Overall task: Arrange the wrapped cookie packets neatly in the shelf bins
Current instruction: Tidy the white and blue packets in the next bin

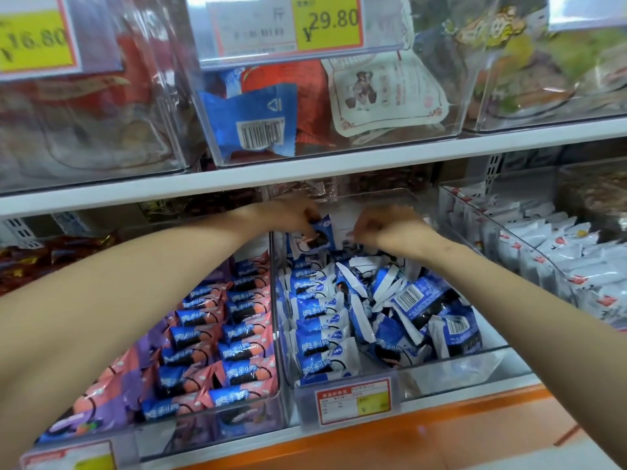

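The main risk, as we judge it, is the upper shelf (305,171). Both our hands work deep at the back of the middle bin (458,361), just under that shelf's edge, and there is little room to lift. A packet raised too high could catch on the shelf and slip from a light pinch. It would then drop onto the loose heap (407,300) that fills the right side of the bin. A second risk is the neat column (319,330) standing along the bin's left wall. Its packets lean on one another, so a careless push at the back end could tip the row forward or shove packets askew.

Our left hand (291,215) pinches a blue packet (320,234) by its upper edge. It holds the packet upright at the back of the bin, above the far end of the neat column. Our right hand (386,228) hovers just beside it, toward the bin's right, with fingers curled downward over the back of the heap. We cannot tell whether it grips anything. The held packet sits between the two hands, touching the left and a little apart from the right. The heap and the column lie below both hands and nearer to the bin's front.
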Demonstrator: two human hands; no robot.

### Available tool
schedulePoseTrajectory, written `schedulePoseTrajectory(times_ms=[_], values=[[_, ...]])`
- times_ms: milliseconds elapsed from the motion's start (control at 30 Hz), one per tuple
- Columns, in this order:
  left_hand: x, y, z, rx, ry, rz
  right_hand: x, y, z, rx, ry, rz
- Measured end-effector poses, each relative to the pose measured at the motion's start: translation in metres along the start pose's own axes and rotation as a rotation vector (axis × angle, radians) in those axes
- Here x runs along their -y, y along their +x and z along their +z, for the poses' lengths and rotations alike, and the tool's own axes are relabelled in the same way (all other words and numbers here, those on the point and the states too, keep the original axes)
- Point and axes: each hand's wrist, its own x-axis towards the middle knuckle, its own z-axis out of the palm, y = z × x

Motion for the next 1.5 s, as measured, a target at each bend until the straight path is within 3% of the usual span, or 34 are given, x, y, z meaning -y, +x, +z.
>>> schedulePoseTrajectory(times_ms=[67, 200, 367, 433, 500, 600, 767, 933, 1067, 1167, 1267, 1400, 1467, 1500], values=[[0.002, 0.001, 0.003, -0.016, 0.139, -0.022, 0.008, -0.005, 0.007, 0.183, -0.179, -0.013], [0.006, 0.002, 0.010, -0.048, 0.233, -0.034, 0.015, -0.004, 0.020, 0.170, -0.339, -0.081], [0.001, -0.007, 0.000, -0.224, -0.126, -0.046, 0.009, 0.001, 0.015, 0.201, -0.221, -0.035], [-0.002, -0.011, -0.001, -0.188, -0.327, -0.053, 0.006, 0.002, 0.009, 0.198, -0.102, 0.034], [-0.004, -0.013, -0.001, -0.102, -0.354, -0.057, 0.004, 0.001, 0.003, 0.175, 0.048, 0.105], [-0.005, -0.008, 0.007, -0.006, -0.092, -0.044, 0.002, -0.002, -0.005, 0.131, 0.166, 0.165], [-0.005, -0.004, 0.017, -0.049, 0.100, -0.038, -0.002, -0.003, -0.019, 0.064, 0.237, 0.172], [-0.009, -0.007, 0.024, -0.089, 0.755, -0.056, -0.012, -0.001, -0.022, 0.029, 0.404, 0.221], [-0.018, -0.008, 0.023, 0.007, 0.826, -0.153, -0.018, -0.001, -0.023, 0.014, 0.502, 0.237], [-0.019, -0.010, 0.026, -0.044, 0.858, -0.147, -0.020, -0.003, -0.021, -0.030, 0.553, 0.253], [-0.013, -0.005, 0.021, -0.045, 0.715, -0.104, -0.022, -0.003, -0.020, -0.074, 0.562, 0.244], [-0.017, -0.002, 0.008, -0.316, -0.026, 0.082, -0.019, -0.002, -0.019, -0.113, 0.578, 0.223], [-0.031, -0.010, 0.007, -0.222, -0.418, 0.170, -0.016, 0.000, -0.016, -0.176, 0.608, 0.193], [-0.038, -0.014, 0.010, -0.131, -0.492, 0.193, -0.013, 0.000, -0.014, -0.204, 0.611, 0.176]])
